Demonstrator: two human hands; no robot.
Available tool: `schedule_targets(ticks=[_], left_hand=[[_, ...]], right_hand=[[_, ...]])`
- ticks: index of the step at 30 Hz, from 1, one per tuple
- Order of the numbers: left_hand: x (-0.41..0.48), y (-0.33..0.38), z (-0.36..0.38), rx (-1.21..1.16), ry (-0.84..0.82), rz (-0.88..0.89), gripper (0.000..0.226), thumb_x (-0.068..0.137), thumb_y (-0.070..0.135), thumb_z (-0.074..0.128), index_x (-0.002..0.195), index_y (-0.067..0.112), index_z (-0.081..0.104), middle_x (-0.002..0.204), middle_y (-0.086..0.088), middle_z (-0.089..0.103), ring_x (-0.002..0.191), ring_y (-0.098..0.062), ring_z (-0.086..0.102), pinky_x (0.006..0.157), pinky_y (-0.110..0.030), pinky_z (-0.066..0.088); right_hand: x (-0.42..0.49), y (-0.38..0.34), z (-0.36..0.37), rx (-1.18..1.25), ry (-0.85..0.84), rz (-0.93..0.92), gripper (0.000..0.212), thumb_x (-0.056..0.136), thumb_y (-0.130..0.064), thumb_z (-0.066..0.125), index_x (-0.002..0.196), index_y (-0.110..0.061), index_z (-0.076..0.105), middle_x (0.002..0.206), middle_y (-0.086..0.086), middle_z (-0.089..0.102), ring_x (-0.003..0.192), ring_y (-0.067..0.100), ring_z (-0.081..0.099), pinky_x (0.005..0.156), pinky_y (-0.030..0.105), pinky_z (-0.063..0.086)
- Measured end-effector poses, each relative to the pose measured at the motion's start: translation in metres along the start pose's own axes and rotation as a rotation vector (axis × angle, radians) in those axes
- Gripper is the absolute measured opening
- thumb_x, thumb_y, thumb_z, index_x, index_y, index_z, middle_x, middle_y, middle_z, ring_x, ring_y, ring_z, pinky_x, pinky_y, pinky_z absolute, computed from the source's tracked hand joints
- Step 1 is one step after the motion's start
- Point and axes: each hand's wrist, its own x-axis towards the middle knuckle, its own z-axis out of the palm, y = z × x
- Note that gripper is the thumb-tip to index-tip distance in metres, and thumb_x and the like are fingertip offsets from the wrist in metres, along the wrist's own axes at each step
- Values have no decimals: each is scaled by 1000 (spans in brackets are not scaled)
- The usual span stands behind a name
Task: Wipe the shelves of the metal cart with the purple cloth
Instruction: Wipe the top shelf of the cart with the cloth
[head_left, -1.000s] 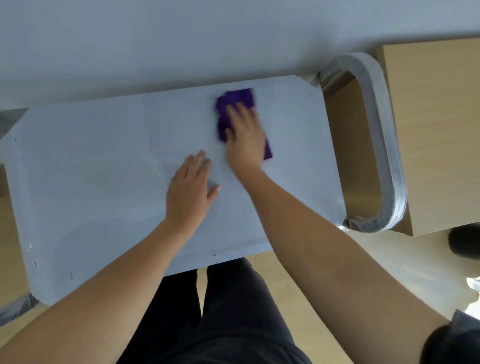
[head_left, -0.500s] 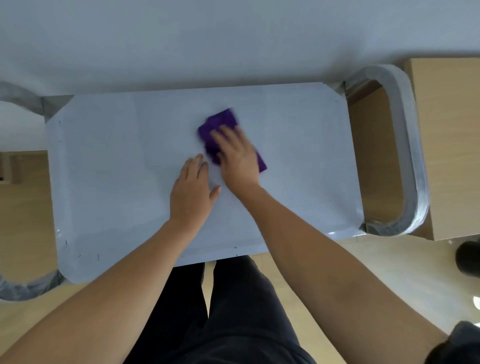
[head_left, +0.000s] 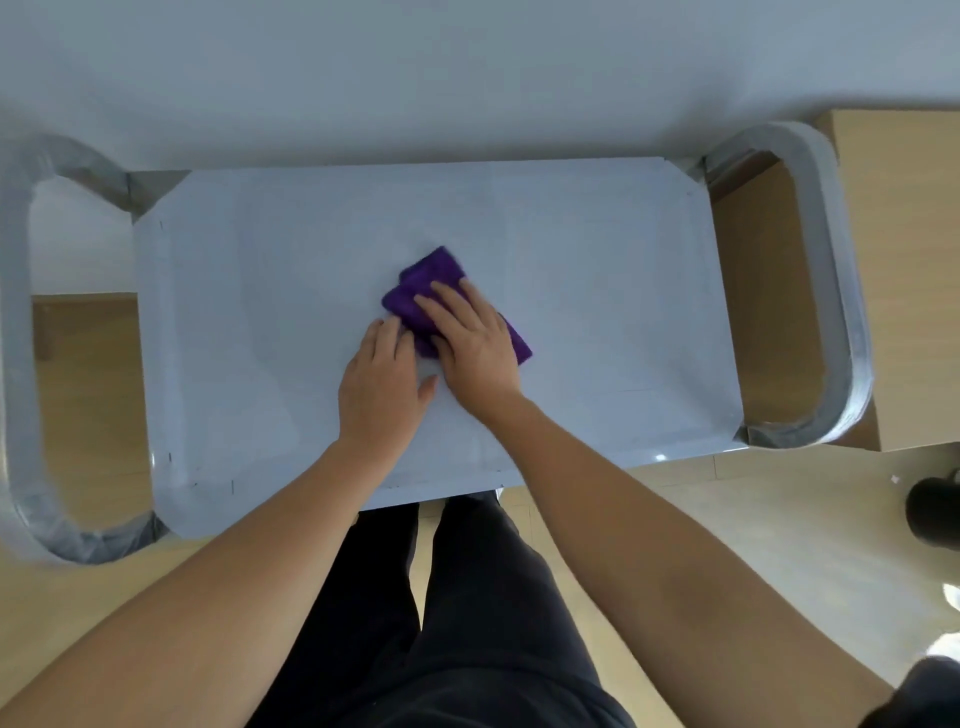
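The metal cart's top shelf (head_left: 597, 270) fills the middle of the head view, pale grey and flat. A folded purple cloth (head_left: 426, 283) lies near its centre. My right hand (head_left: 475, 340) presses flat on the cloth with straight fingers, covering its near half. My left hand (head_left: 382, 384) rests flat on the bare shelf just left of the cloth, its fingertips touching the cloth's edge. The lower shelves are hidden under the top one.
Curved metal handles stand at the cart's left end (head_left: 21, 332) and right end (head_left: 831, 291). A light wooden cabinet (head_left: 904, 270) sits close to the right handle. A white wall runs behind the cart. A dark object (head_left: 935, 512) lies on the floor at right.
My right hand has slid the cloth from the shelf's far right part toward the centre and nearer to me. The left hand stays flat on the shelf; the camera view has shifted left.
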Motion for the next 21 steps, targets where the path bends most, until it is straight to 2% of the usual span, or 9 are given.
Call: schedule_targets(ticks=[2, 4, 7, 10, 13, 15, 17, 19, 21], left_hand=[[-2, -4, 0, 11, -2, 16, 62, 83, 34, 70, 132, 3, 49, 143, -13, 43, 134, -31, 41, 96, -41, 49], [-4, -6, -1, 1, -10, 33, 62, 85, 33, 68, 135, 3, 48, 148, -12, 40, 137, -31, 38, 95, -43, 48], [-7, -7, -2, -9, -34, 58, 61, 89, 34, 63, 138, 3, 43, 153, -10, 32, 142, -29, 30, 99, -42, 45], [-8, -10, -3, -29, -43, 63, 61, 89, 34, 62, 140, 6, 41, 156, -7, 29, 144, -27, 26, 103, -41, 41], [-9, -15, -6, -70, -49, 67, 59, 84, 30, 68, 133, 3, 48, 148, -12, 39, 138, -30, 35, 101, -44, 45], [-10, -22, -8, -63, -54, 68, 56, 82, 30, 70, 127, 4, 52, 141, -11, 45, 134, -28, 40, 96, -42, 49], [-13, -31, -11, -42, -59, 80, 58, 84, 31, 69, 133, 7, 49, 146, -9, 40, 137, -26, 36, 99, -40, 47], [-16, -40, -13, -52, -59, 74, 58, 87, 30, 65, 137, 8, 46, 153, -7, 33, 141, -26, 30, 102, -41, 42], [-18, -46, -14, -54, -44, 66, 55, 89, 30, 63, 136, 8, 47, 154, -6, 30, 142, -26, 28, 102, -42, 42]], right_hand=[[0, 21, -11, 27, -81, -139, 47, 89, -10, 62, 135, -17, 58, 143, 6, 54, 138, 30, 42, 113, 41, 36], [-4, 45, -22, -17, -47, -103, 48, 88, -9, 62, 135, -16, 58, 143, 8, 53, 137, 31, 43, 114, 41, 35], [-18, 64, -32, 1, 142, 299, 49, 90, -8, 57, 138, -16, 55, 145, 7, 50, 139, 32, 39, 114, 44, 34], [-25, 15, -7, -28, 284, 672, 52, 90, -9, 56, 141, -16, 50, 149, 5, 47, 142, 33, 34, 116, 42, 30], [-37, -32, 18, -63, 106, 305, 55, 87, -10, 59, 140, -19, 51, 146, 4, 50, 141, 31, 36, 112, 40, 31], [-41, -20, 13, -31, -21, 26, 49, 91, -13, 58, 139, -20, 53, 145, 3, 52, 140, 30, 39, 111, 40, 36], [-36, 5, -1, -68, -41, -90, 45, 94, -19, 55, 139, -20, 54, 145, 3, 52, 139, 28, 41, 110, 41, 39], [-31, 19, -10, -77, 14, 72, 46, 95, -19, 54, 141, -21, 52, 146, 3, 50, 140, 27, 39, 111, 41, 38], [-19, 7, -5, -45, 132, 397, 49, 95, -15, 52, 144, -21, 48, 150, 2, 45, 144, 27, 32, 113, 43, 34]])
